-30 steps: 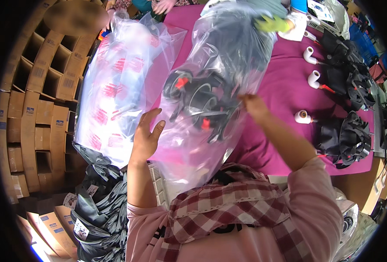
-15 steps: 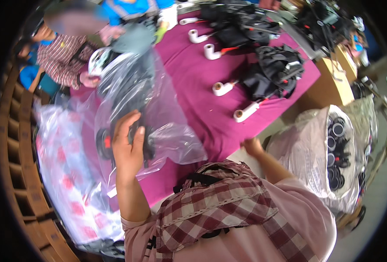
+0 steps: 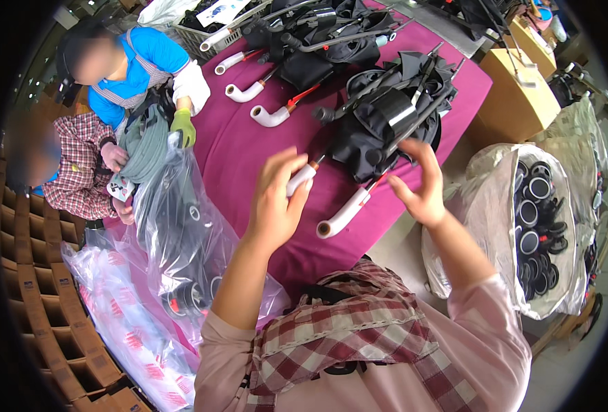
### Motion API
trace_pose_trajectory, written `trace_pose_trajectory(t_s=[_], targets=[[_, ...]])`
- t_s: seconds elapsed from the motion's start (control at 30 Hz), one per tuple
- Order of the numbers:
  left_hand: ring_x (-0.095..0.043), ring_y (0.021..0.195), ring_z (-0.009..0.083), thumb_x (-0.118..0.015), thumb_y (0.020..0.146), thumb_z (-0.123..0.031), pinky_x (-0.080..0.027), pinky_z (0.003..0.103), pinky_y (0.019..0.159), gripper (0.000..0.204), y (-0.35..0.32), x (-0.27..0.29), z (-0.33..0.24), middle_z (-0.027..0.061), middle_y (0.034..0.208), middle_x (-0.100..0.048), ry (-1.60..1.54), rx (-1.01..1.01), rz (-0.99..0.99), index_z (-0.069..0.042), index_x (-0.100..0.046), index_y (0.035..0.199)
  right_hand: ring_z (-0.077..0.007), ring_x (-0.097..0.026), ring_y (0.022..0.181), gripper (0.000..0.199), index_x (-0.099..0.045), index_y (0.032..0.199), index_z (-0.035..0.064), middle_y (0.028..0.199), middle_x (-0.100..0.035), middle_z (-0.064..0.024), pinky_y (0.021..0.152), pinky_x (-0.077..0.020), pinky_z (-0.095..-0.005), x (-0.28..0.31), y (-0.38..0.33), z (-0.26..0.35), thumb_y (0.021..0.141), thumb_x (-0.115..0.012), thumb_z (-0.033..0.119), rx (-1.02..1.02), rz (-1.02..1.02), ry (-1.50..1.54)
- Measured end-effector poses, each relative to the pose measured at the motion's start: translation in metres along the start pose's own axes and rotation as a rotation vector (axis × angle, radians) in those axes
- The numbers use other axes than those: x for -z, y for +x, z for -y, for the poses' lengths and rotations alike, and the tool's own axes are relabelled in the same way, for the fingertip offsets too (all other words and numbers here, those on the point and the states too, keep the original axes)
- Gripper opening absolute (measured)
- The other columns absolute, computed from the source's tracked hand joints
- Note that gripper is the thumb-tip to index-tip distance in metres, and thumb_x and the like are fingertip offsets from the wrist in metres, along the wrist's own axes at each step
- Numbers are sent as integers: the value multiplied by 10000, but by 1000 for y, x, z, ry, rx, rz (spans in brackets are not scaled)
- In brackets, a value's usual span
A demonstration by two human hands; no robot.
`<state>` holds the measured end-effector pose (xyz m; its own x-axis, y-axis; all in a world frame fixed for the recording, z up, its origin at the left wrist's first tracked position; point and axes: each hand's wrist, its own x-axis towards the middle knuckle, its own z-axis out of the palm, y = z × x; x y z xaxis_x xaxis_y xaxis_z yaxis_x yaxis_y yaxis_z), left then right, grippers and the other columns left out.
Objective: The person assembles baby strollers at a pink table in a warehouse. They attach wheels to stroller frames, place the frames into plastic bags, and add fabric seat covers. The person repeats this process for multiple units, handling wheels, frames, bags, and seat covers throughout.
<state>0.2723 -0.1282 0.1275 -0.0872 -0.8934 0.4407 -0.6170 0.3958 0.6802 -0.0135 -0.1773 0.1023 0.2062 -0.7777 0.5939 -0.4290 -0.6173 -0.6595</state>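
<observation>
Bag's out of the hands: half a second back the left hand point(image 3: 273, 199) gripped the clear bag point(image 3: 180, 233); now that bagged frame sits down-left of it, and both hands are up over the folded stroller point(image 3: 386, 120). Left hand is loosely curled at a white handle point(image 3: 302, 178), touching or just over it, can't tell. Right hand point(image 3: 421, 182) is spread, empty, at the stroller's near edge. Looks like one unit packed, next being picked.

Surface: magenta table point(image 3: 228, 147), more strollers beyond. Wheel sack point(image 3: 537, 226) right of right hand. Two people and cardboard dividers point(image 3: 36, 275) far left.
</observation>
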Motion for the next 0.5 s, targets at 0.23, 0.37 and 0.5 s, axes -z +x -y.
trace_pose_trajectory(t_s=[0.23, 0.37, 0.5], targets=[[-656, 1014, 363, -716, 875, -260, -526, 448, 866, 246, 144, -89, 37, 174, 1106, -677, 433, 344, 489, -36, -720, 978, -334, -679, 743, 343, -690, 738, 54, 745, -694, -143, 710, -520, -458, -77, 93, -51, 830, -667, 383, 38, 1379, 159], [-674, 916, 347, -713, 842, -201, -537, 454, 792, 146, 149, -102, 78, 133, 964, -680, 208, 301, 683, -57, -729, 863, -354, -669, 713, 316, -673, 728, 41, 724, -667, -170, 661, -512, -456, -88, 73, -74, 838, -651, 336, 205, 1459, 234], [-661, 913, 359, -634, 849, -79, -533, 450, 795, 95, 105, -138, 95, 115, 980, -666, 165, 260, 546, -47, -697, 912, -373, -648, 628, 239, -668, 704, 48, 667, -649, -164, 606, -507, -453, -108, 1, -110, 801, -643, 264, 254, 1195, 270]])
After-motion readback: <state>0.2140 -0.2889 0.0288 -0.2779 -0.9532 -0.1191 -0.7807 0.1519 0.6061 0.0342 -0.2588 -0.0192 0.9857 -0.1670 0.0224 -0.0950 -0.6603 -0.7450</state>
